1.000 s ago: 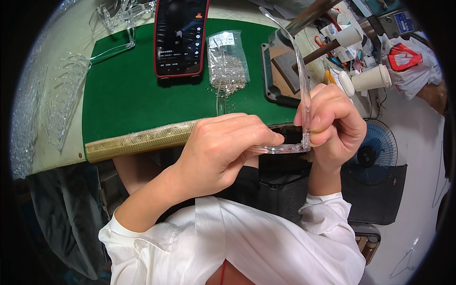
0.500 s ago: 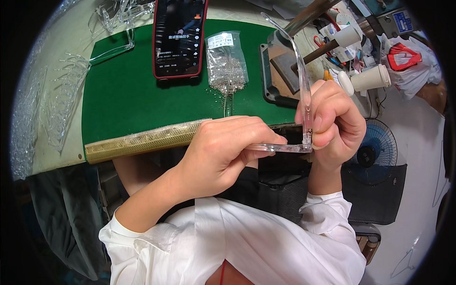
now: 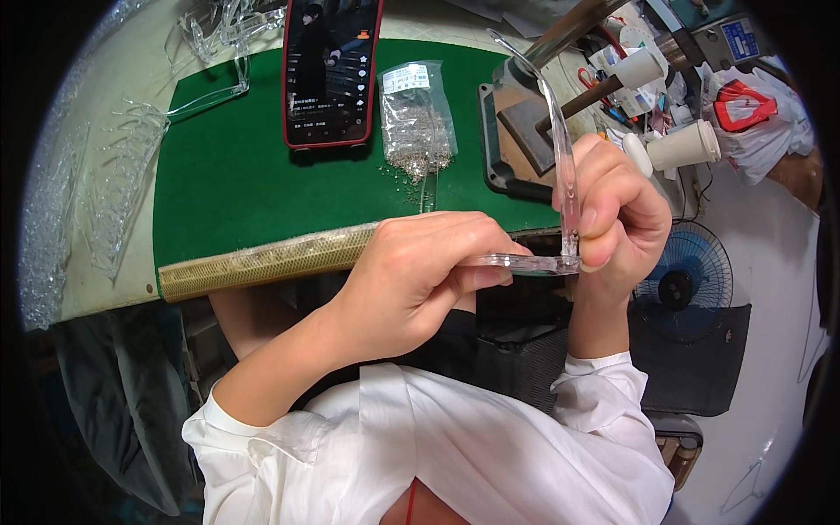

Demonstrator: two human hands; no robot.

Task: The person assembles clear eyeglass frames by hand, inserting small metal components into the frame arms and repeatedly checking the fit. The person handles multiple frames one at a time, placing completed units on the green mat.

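A clear plastic eyeglass frame (image 3: pixel 525 263) is held in front of me, just off the mat's near edge. My left hand (image 3: pixel 416 276) grips its front between thumb and fingers, hiding most of it. From the hinge corner a clear temple arm (image 3: pixel 560 131) rises away from me at about a right angle. My right hand (image 3: pixel 623 214) pinches near that hinge, with the thumb and fingers closed on the temple's lower end; whether a tiny part is also between them cannot be made out. Beyond my left hand, a clear bag (image 3: pixel 418 118) spills small metal bits onto the green mat (image 3: pixel 232 149).
A red-cased phone (image 3: pixel 331 79) stands at the mat's far side. To the right is a metal-based bench tool (image 3: pixel 512 144) with a slanting post. Clear eyeglass parts (image 3: pixel 114 184) pile up at the left. A blue fan (image 3: pixel 687 271) sits lower right.
The right hand and the hinge corner have shifted slightly upward, the grips staying the same. The picture on the phone screen is different.
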